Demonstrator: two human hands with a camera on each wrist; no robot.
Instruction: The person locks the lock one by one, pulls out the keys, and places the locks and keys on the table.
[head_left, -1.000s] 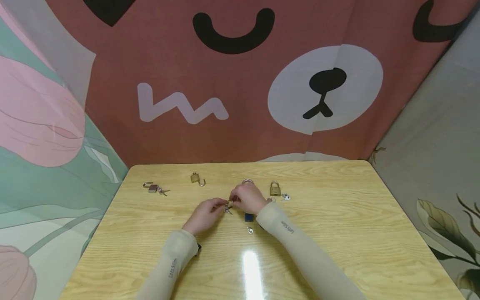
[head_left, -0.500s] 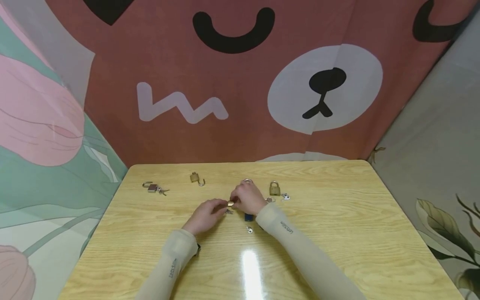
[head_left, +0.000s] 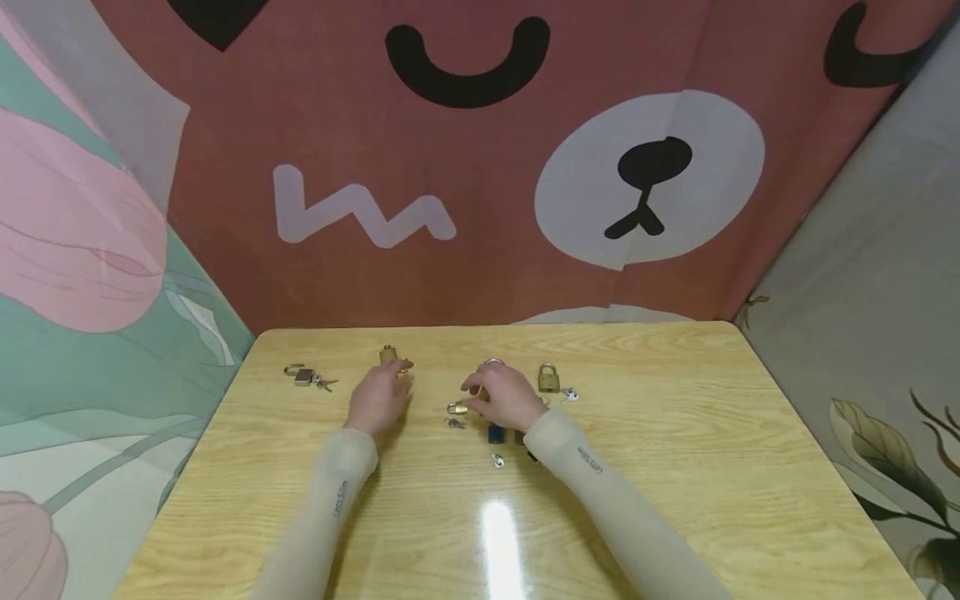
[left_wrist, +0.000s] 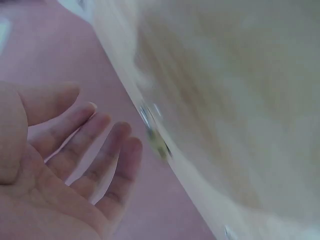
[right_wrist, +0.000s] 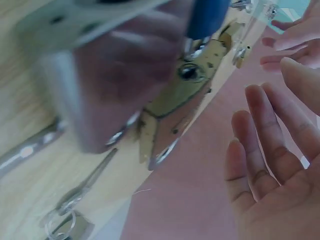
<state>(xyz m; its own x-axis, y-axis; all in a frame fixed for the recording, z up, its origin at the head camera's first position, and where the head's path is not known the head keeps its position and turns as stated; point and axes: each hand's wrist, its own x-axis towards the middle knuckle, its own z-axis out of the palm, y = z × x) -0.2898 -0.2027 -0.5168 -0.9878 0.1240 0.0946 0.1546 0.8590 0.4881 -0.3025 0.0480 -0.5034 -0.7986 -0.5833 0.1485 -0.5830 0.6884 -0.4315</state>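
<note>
My left hand [head_left: 377, 398] is over the back left of the table, its fingertips overlapping a brass padlock [head_left: 387, 354] in the head view. In the left wrist view its fingers are loosely bent with nothing between them; a blurred brass padlock [left_wrist: 159, 144] lies beyond. A small brass padlock [head_left: 457, 408] lies right by the fingertips of my right hand [head_left: 510, 395], with its keys [head_left: 454, 423] just in front. The right wrist view shows that hand's fingers spread and empty. Partly under the right hand lies a blue padlock [head_left: 496, 434].
At the far left, a dark padlock [head_left: 303, 377] with a raised shackle lies by its keys [head_left: 324, 383]. Right of my right hand are another brass padlock [head_left: 548, 380] and keys [head_left: 571, 393]. A silvery padlock [right_wrist: 125, 70] looms close in the right wrist view.
My left hand has let go of the small brass padlock and moved back and left to the other brass padlock. The right hand has come off the small padlock, which now lies on the table.
</note>
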